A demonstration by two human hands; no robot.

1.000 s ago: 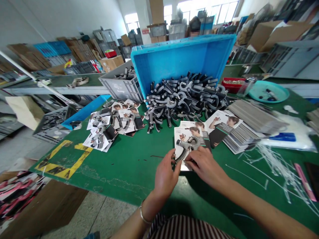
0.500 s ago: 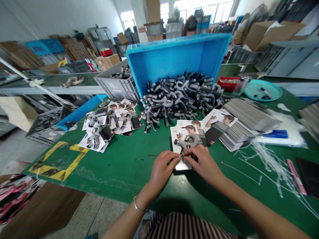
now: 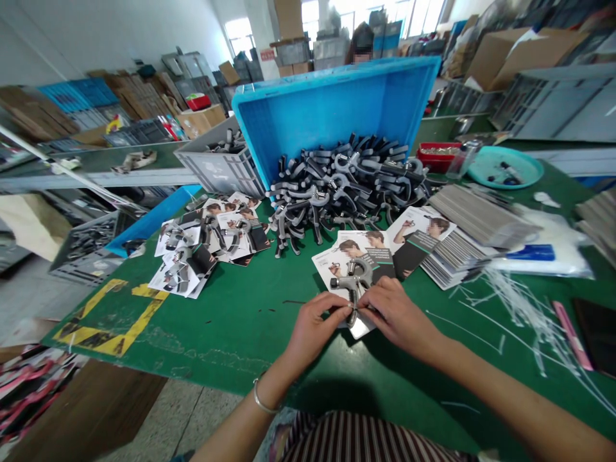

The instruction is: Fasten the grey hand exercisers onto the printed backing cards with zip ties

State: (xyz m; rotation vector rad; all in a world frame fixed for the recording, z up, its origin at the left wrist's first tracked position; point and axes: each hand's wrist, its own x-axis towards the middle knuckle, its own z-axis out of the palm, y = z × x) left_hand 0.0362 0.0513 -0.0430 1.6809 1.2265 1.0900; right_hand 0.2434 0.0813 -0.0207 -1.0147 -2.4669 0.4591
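Observation:
A grey and black sprung hand grip lies on a printed card in front of me. My left hand is closed in a pinch at the lower handle, from the left. From the right, my right hand pinches at the same spot, its fingertips almost meeting the left ones. Any small piece between the fingertips is too small to make out. Under and behind this card lie more printed cards.
A tipped blue crate spills many hand grips onto the green table. Carded hand grips lie left. Card stacks, white plastic ties, a pink cutter and a turquoise tray are right. A person is behind.
The card under the hand grip has turned, its upper end swinging left and its lower corner now pointing toward me. Both hands stay pinched at the lower handle. The view has shifted slightly.

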